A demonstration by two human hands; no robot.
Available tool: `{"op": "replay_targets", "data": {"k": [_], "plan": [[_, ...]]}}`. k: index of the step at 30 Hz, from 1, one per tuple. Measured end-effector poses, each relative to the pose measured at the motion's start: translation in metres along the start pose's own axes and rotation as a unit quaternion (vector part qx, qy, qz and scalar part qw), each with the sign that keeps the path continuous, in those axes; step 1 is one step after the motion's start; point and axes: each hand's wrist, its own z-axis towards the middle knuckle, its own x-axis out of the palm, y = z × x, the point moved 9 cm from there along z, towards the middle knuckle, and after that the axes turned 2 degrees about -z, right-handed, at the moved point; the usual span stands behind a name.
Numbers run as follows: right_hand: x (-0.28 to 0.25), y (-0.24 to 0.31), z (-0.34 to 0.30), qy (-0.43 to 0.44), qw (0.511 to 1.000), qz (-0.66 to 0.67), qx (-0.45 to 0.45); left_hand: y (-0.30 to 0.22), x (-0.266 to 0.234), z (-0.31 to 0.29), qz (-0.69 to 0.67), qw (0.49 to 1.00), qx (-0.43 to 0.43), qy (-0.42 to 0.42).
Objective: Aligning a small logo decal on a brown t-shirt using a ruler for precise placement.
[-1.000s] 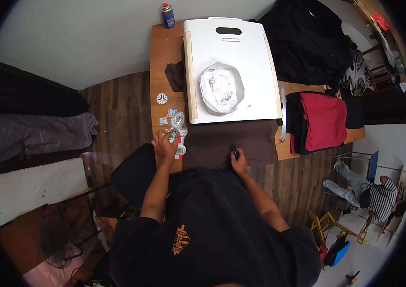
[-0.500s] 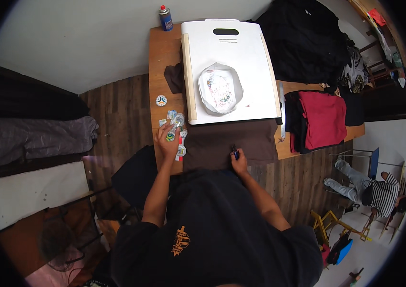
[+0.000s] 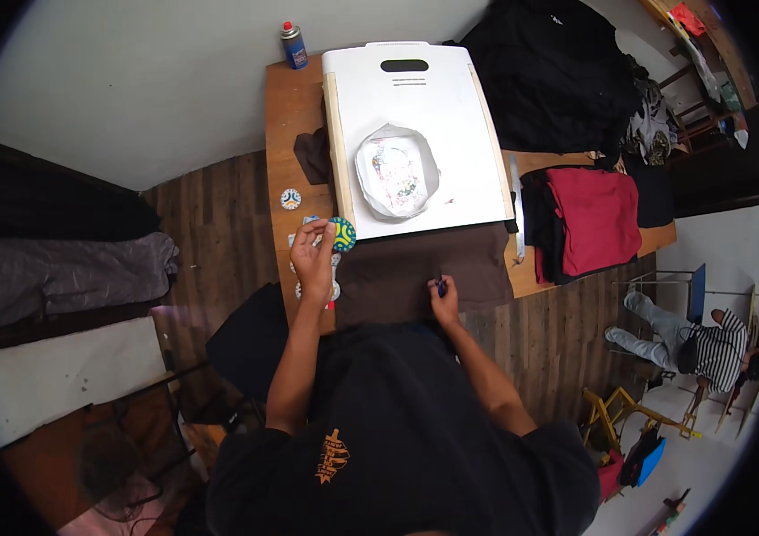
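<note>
Left hand pinches a round patch — blue-green with yellow — by its lower rim, lifted just over the desk beside the brown cloth; more patches lie close by. Right hand rests on the cloth's near edge, fingers closed on a small dark tool. Patch looks light, thin and semi-stiff, likely best held at the edge — cloth is soft and will crease if dragged.
</note>
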Motion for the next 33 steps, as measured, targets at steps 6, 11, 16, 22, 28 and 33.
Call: {"op": "replay_targets", "data": {"k": [6, 11, 16, 22, 28, 33], "plan": [[-0.034, 0.129, 0.061, -0.062, 0.997, 0.049, -0.023, -0.010, 0.020, -0.017, 0.073, 0.995, 0.029, 0.060], [-0.029, 0.208, 0.112, -0.091, 0.994, 0.039, -0.049, -0.021, 0.026, -0.028, 0.099, 0.991, 0.075, 0.045], [-0.018, 0.222, 0.133, -0.028, 0.998, 0.010, -0.058, -0.026, 0.039, -0.050, 0.075, 0.992, 0.100, 0.034], [-0.035, 0.210, 0.122, 0.020, 0.995, 0.035, -0.094, -0.031, 0.061, -0.071, 0.072, 0.992, 0.096, 0.036], [-0.052, 0.181, 0.115, 0.015, 0.995, 0.062, -0.083, -0.025, 0.087, -0.083, 0.065, 0.989, 0.123, 0.043], [-0.059, 0.199, 0.088, 0.144, 0.964, 0.218, -0.039, -0.014, 0.107, -0.092, 0.068, 0.994, 0.073, 0.039]]}}
